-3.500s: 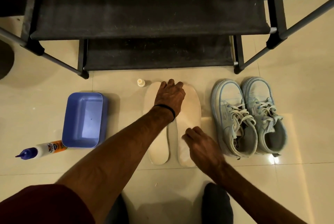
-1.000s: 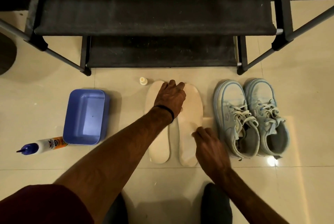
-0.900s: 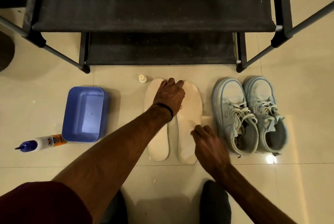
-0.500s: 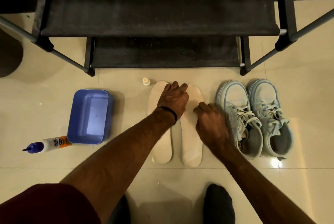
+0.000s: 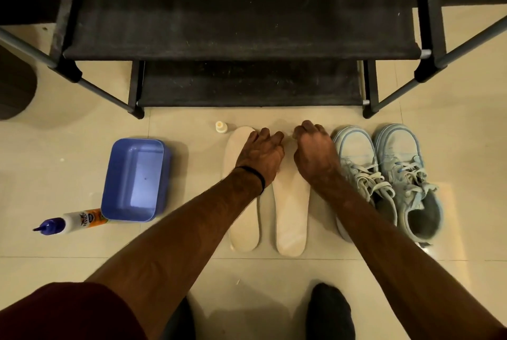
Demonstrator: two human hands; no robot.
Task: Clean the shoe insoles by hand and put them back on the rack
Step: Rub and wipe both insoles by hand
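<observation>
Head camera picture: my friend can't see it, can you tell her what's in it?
Two bare hands, the left hand and right hand, press on the toe ends of two pale insoles lying side by side on a tiled floor. A pair of light blue sneakers sits to their right, a blue tub and a glue bottle to their left, a black shoe rack behind.

Two cream insoles flat on tiled floor, centre of frame, side by side, just apart, toes toward top. Left insole (image 5: 244,219) toe part-covered by hand; right insole (image 5: 291,213) toe hidden under other hand. Black two-tier fabric shoe rack (image 5: 241,27) fills upper frame, just beyond toes.
</observation>
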